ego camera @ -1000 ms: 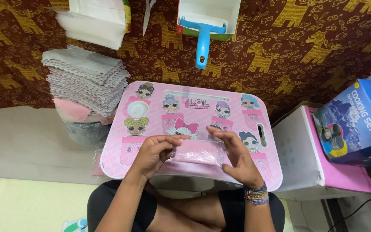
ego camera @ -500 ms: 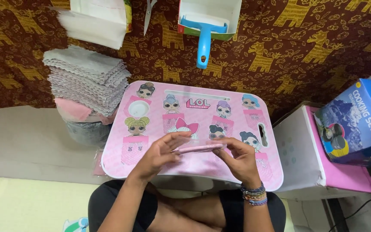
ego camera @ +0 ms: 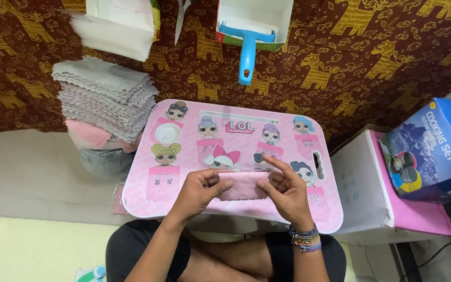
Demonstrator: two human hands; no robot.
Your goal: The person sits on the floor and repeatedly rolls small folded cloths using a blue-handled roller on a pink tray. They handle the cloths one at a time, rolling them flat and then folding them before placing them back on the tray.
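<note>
My left hand [ego camera: 200,189] and my right hand [ego camera: 286,189] both hold a small folded pink cloth [ego camera: 243,186] that sits inside a clear plastic sleeve, one hand at each end. The cloth rests on a pink lap table [ego camera: 168,196] printed with cartoon doll figures, over my crossed legs. My right index finger points up and away above the cloth's right end. Beaded bracelets ring my right wrist.
A tall stack of folded grey and pink cloths [ego camera: 105,96] stands left of the table. A blue-handled brush in a box [ego camera: 249,36] lies beyond it on the patterned fabric. A blue carton [ego camera: 434,149] sits on a white and pink box [ego camera: 377,203] at right.
The pink cloth was spread wider across the table a second ago. Now it is folded into a shorter, narrower shape between my hands, which have drawn closer together.
</note>
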